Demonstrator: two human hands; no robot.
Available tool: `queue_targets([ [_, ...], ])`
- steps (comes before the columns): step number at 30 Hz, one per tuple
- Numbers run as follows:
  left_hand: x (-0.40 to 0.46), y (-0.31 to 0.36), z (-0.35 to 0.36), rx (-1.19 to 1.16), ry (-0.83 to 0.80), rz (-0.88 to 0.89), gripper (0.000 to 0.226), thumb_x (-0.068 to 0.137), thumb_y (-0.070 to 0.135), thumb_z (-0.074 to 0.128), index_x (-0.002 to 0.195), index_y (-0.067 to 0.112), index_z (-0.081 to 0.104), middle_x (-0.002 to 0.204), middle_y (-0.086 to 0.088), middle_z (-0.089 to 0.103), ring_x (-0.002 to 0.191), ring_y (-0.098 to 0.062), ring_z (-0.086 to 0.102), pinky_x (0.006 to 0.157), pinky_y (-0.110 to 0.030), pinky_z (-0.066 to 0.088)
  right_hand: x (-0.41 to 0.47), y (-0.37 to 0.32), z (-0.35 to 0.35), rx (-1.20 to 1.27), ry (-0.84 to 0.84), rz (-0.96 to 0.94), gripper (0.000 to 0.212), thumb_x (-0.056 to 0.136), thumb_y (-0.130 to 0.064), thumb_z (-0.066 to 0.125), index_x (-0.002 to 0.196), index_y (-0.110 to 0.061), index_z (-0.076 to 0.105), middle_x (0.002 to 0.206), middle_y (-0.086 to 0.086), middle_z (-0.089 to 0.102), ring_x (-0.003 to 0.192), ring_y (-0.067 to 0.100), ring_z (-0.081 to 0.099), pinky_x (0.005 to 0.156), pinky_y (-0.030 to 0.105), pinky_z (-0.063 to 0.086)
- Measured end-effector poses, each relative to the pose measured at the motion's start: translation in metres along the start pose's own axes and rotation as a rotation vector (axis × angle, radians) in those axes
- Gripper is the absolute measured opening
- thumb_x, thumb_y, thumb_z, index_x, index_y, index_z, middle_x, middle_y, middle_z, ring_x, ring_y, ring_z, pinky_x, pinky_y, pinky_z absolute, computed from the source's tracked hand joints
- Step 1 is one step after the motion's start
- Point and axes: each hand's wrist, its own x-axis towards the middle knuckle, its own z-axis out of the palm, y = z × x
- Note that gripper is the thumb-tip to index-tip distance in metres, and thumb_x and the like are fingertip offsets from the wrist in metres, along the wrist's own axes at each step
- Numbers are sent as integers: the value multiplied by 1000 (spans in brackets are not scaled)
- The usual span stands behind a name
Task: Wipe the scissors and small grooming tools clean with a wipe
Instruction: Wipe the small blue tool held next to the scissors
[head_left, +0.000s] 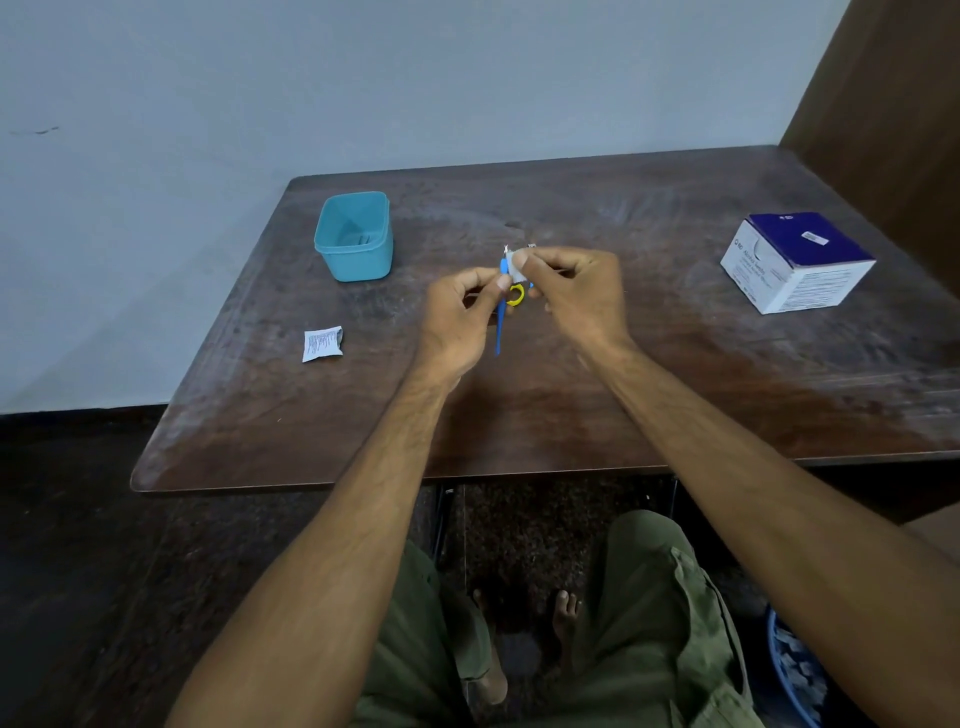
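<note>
**Hands Wiping a Slim Blue Tool**

Both hands worked above the desk (675, 395). The left hand (460, 314) pinched the blue grooming tool (500, 322) upright; the right hand (576, 291) pinched the wipe (515, 263) around its upper end. Hazard: the light pinch could let the slim tool slip and drop.

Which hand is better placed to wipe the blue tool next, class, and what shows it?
The right hand: it already pinches the white wipe against the upper end of the blue tool. The left hand holds that tool mid-shaft, so it is better kept steadying.
</note>
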Motion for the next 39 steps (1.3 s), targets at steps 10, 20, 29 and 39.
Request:
queue_targets([
  [10,-3,-4,-5,-27,-35,2,11,90,7,63,96,8,72,75,-2,70,65,-5,63,71,-24,56,0,2,-3,-13,-114,56,10,85,-14,72,79,-21,75,54,-18,64,48,-3,51,46,9,38],
  [20,-8,-6,0,-37,-86,-53,21,97,9,53,98,-5,69,72,-4,62,59,-5,59,66,-21,51,3,6,-6,86,-44,202,13,87,-17,69,74,-17,73,61,2,58,46,0,48,46,16,37],
  [29,-22,-20,-7,-120,-133,-173,17,96,7,55,88,9,70,64,5,67,57,-5,61,59,-18,52,7,12,-9,127,43,232,14,87,-18,70,74,-17,73,64,1,61,50,3,47,46,17,36],
  [39,-18,-14,-3,-98,-57,-138,19,94,5,57,82,12,70,56,8,64,52,-3,57,58,-18,51,6,10,-3,205,49,252,15,87,-18,70,72,-17,72,53,-6,59,47,1,48,45,16,36],
])
